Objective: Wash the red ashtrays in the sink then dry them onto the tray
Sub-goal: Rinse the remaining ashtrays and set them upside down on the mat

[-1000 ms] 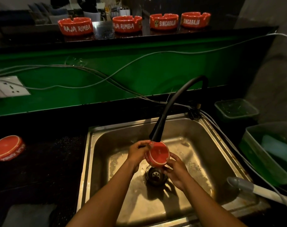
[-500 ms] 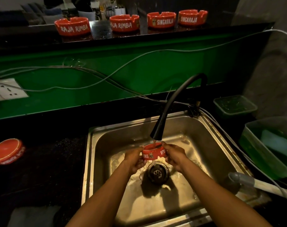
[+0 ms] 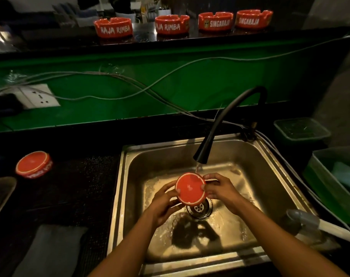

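— Where's the ashtray now?
— Over the sink [image 3: 130, 176], base up, just under the black tap [image 3: 202, 152]. Left hand [image 3: 162, 204] and right hand [image 3: 220, 188] both grasp its rim; each grip is clenched on that red ashtray [image 3: 190, 191].
— Others?
— One upside down on the worktop [image 3: 74, 188], left of the sink.

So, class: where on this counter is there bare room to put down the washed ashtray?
Free: the dark counter between the upturned ashtray and the sink. Crowded: right of the sink, bins and a hose; the back ledge's right half holds four ashtrays.
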